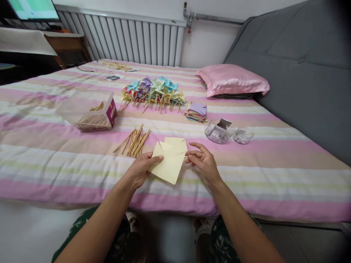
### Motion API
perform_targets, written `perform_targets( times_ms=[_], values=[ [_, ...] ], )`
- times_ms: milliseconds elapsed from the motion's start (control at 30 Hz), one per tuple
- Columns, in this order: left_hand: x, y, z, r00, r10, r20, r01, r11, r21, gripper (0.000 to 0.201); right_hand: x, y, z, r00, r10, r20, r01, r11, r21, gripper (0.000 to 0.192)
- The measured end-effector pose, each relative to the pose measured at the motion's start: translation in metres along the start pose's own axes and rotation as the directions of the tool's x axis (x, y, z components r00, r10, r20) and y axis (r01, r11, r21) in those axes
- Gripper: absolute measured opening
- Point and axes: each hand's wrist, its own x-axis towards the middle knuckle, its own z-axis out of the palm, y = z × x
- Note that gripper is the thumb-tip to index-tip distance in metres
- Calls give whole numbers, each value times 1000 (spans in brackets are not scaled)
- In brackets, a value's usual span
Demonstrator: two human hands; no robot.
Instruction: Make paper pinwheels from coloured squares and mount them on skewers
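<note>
My left hand (142, 166) grips a pale yellow paper square (168, 164) at its left edge, thumb on top. Short slits run in from the paper's corners, and the sheet is tilted above the bed. At its right corner, the fingertips of my right hand (203, 160) close in a pinch, with the index finger raised. A second pale yellow sheet (175, 140) shows partly behind the first. Close to my left hand lies a loose pile of thin wooden sticks (134, 141).
Further back are a clear tub of sticks (87, 109), several paper pinwheels (153, 91) and a stack of coloured paper squares (196, 111). Two small clear containers (218, 132) with metal bits sit to the right. A pink pillow (233, 80) rests by the grey headboard (290, 65).
</note>
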Motion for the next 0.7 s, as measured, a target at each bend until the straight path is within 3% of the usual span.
perform_targets(
  times_ms=[100, 200, 333, 500, 700],
  values=[
    [1, 3, -1, 999, 16, -44, -18, 999, -47, 29, -3, -3, 0, 996, -63, 64, 62, 998, 23, 40],
    [1, 3, -1, 998, 20, -68, -24, 998, -59, 26, -7, -6, 2, 963, -119, 241, 112, 993, 42, 38],
    [1, 1, 0, 999, 19, -46, -21, 999, -48, 29, -10, -4, 6, 912, -81, 402, 109, 993, -48, 30],
    [0, -2, 4, 1000, 5, 13, -4, 999, -43, 34, -9, 1, 7, 915, -67, 397, 149, 972, -181, 16],
    [0, -3, 4, 998, -7, 60, 8, 1000, -6, 35, -9, 0, 4, 917, -65, 394, 163, 961, -222, 9]
  ],
)
